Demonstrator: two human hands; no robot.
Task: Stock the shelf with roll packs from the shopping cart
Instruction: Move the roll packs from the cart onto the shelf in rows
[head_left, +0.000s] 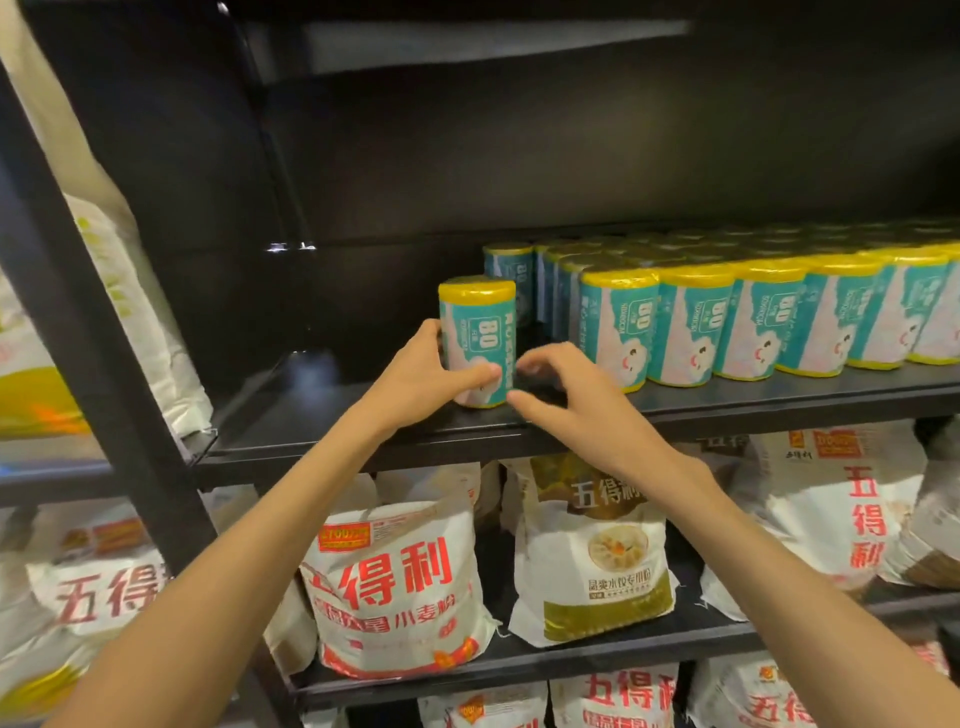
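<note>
One roll pack (478, 340) stands upright on the black shelf (363, 415), near the front edge. Its long axis is vertical, with a yellow end at the top and a yellow end at the bottom. The teal label faces the camera, and the printed "80" on it lies turned sideways.

The left hand (431, 371) holds this pack: the fingers are curled round its left side and the thumb presses across the lower front. The right hand (566, 400) is just beside the pack on its right. Its fingers are bent in a loose curve and its thumb points toward the pack, but it holds nothing; I cannot tell if a fingertip touches the label.

To the right, with a small gap between, the row of roll packs (753, 322) stands along the front edge, all upright in the same way, and more packs stand in rows behind them. The left part of the shelf is bare.

On the lower shelf (519, 660) there are white flour bags (395, 587) with red characters.
</note>
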